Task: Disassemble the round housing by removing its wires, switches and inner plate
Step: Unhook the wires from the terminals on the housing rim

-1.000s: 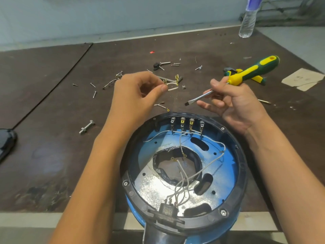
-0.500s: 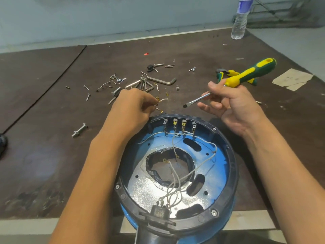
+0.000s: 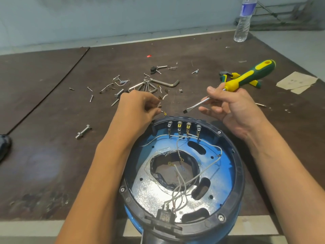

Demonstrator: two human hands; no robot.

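The round housing (image 3: 239,166) sat open at the table's (image 3: 52,155) near edge. Just beyond its far rim, the left hand (image 3: 139,110) pinched a short wire (image 3: 159,105) in its fingertips. The right hand (image 3: 233,110) gripped the screwdriver (image 3: 246,80), flat blade pointing left toward that wire! Four switches (image 3: 183,127) lined the housing's far wall, and white wires (image 3: 179,187) trailed across the shiny inner plate (image 3: 151,191) to a black block at the near rim. Screws and hex keys (image 3: 165,83) lay scattered mid-table, a bolt (image 3: 83,132) left of the housing, pliers (image 3: 233,75) behind the screwdriver, and a bottle (image 3: 243,23) at the far edge.
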